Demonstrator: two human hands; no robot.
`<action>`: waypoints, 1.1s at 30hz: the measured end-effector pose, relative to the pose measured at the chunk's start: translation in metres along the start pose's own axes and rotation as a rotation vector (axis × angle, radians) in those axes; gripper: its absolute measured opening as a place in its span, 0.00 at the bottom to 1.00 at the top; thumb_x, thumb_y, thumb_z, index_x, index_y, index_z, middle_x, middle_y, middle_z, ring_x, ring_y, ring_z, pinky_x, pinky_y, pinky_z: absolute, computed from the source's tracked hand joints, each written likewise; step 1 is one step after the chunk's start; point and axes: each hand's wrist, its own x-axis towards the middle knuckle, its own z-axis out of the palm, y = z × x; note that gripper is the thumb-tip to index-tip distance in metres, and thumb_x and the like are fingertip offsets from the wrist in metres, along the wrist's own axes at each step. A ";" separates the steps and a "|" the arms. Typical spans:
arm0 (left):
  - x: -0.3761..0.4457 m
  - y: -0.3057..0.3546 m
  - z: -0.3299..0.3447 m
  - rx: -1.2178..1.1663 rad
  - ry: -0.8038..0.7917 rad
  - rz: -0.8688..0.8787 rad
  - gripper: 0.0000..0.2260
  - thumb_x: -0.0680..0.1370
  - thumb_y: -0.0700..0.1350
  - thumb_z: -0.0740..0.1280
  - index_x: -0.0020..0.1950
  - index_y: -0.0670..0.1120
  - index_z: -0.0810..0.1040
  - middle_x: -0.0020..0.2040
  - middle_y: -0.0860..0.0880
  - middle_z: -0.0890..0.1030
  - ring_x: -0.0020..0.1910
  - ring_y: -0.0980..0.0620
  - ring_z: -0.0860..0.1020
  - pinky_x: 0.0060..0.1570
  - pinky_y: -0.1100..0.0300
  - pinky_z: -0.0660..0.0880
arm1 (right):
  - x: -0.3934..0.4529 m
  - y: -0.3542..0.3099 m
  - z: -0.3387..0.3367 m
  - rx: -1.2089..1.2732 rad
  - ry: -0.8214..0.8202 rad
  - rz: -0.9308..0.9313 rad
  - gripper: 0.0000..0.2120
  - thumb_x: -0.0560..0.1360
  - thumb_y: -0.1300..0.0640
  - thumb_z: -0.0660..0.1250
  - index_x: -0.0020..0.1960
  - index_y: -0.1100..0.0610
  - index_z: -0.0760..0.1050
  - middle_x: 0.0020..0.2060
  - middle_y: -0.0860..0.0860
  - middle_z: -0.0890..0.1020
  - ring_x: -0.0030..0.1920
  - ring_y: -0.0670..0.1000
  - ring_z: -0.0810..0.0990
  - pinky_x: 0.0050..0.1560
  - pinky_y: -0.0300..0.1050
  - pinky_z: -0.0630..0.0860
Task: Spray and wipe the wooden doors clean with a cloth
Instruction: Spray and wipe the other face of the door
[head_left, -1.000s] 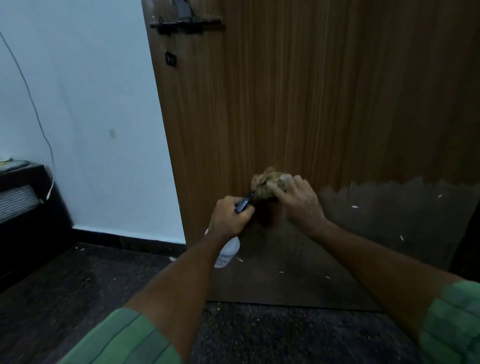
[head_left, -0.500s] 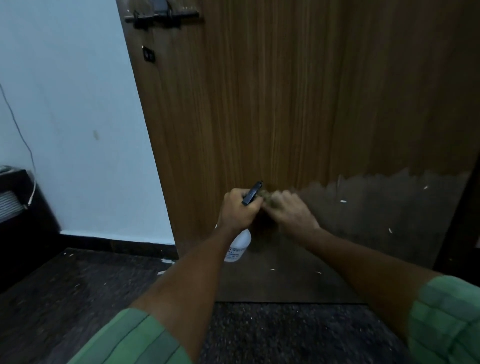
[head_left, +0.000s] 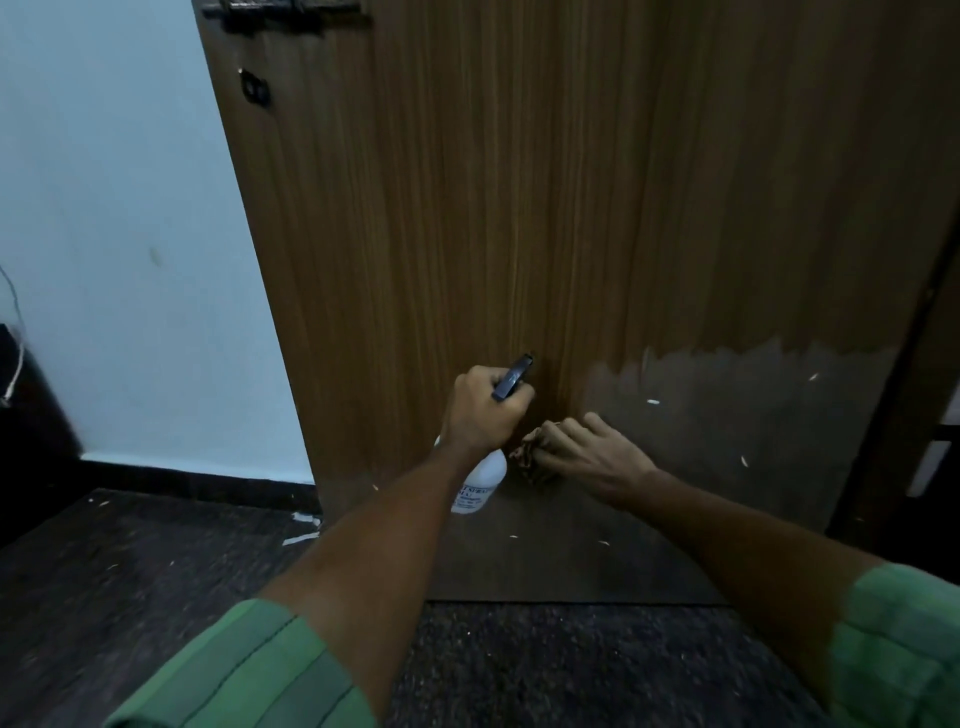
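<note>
A tall wooden door (head_left: 545, 208) fills the middle of the view, its lower part a darker, worn grey-brown with pale flecks. My left hand (head_left: 480, 408) grips a white spray bottle (head_left: 480, 486) by its neck, the dark nozzle pointing up at the door. Just to the right, my right hand (head_left: 587, 452) holds a crumpled brownish cloth (head_left: 530, 460) against the door low down, close to the bottle. Most of the cloth is hidden under my fingers.
A pale wall (head_left: 130, 234) with a dark skirting stands left of the door. A black bolt (head_left: 283, 13) sits at the door's top left. Dark furniture (head_left: 31, 415) with a hanging cable lies at the far left. The floor (head_left: 130, 597) is dark and speckled.
My right hand has moved the cloth down the door, from beside the nozzle to below it. My left hand keeps the bottle in about the same place. The view has shifted a little rightward.
</note>
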 end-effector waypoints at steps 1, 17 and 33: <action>0.001 0.002 0.003 -0.003 0.005 -0.003 0.18 0.77 0.42 0.70 0.29 0.50 0.71 0.25 0.55 0.72 0.25 0.57 0.68 0.29 0.59 0.66 | 0.000 0.005 -0.001 -0.004 0.033 0.044 0.40 0.69 0.56 0.76 0.76 0.51 0.60 0.70 0.60 0.67 0.60 0.61 0.71 0.57 0.60 0.74; 0.014 0.029 0.038 0.045 -0.016 -0.035 0.15 0.75 0.47 0.69 0.30 0.47 0.73 0.26 0.53 0.73 0.26 0.55 0.69 0.29 0.55 0.66 | -0.013 0.042 -0.012 0.105 0.376 0.578 0.29 0.73 0.53 0.70 0.74 0.52 0.69 0.65 0.59 0.70 0.56 0.60 0.72 0.56 0.58 0.68; 0.014 0.038 0.071 0.019 -0.019 -0.029 0.16 0.77 0.43 0.70 0.30 0.48 0.73 0.26 0.53 0.71 0.26 0.55 0.68 0.28 0.56 0.64 | -0.037 0.087 -0.029 0.162 0.557 0.748 0.17 0.76 0.60 0.65 0.64 0.54 0.78 0.53 0.59 0.74 0.48 0.60 0.73 0.46 0.56 0.72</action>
